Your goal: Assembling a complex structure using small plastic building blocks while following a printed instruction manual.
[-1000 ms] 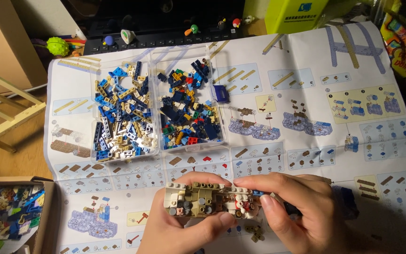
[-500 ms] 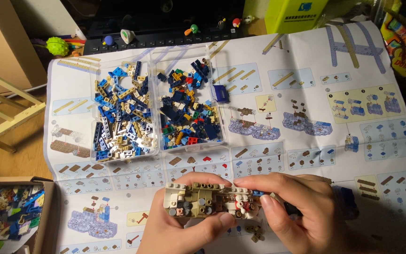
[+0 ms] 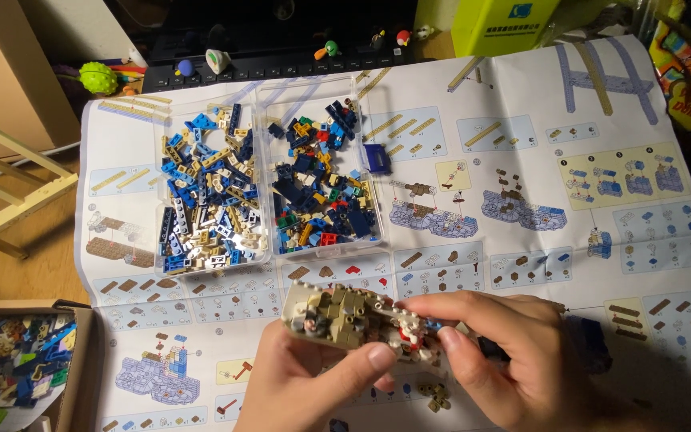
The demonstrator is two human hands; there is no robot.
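Note:
A tan and grey brick model [image 3: 345, 314] with small red and white bits is held low in the middle of the view, above a large instruction sheet [image 3: 521, 152]. My left hand [image 3: 305, 384] grips it from below, thumb pressed along its front edge. From the right, my right hand [image 3: 513, 352] pinches its right end with fingers and thumb. Two clear trays lie just beyond: the left tray [image 3: 211, 192] holds blue, white and tan bricks, the right tray [image 3: 321, 180] darker blue mixed with red, green and yellow.
A loose dark blue piece [image 3: 376, 156] lies right of the trays. A cardboard box [image 3: 17, 364] of mixed bricks sits at the lower left. A wooden frame [image 3: 9, 192] stands at left. Small toys [image 3: 97, 78] and a yellow-green box [image 3: 505, 24] line the far edge.
The model has tilted slightly in my hands. Both hands stay in the same place.

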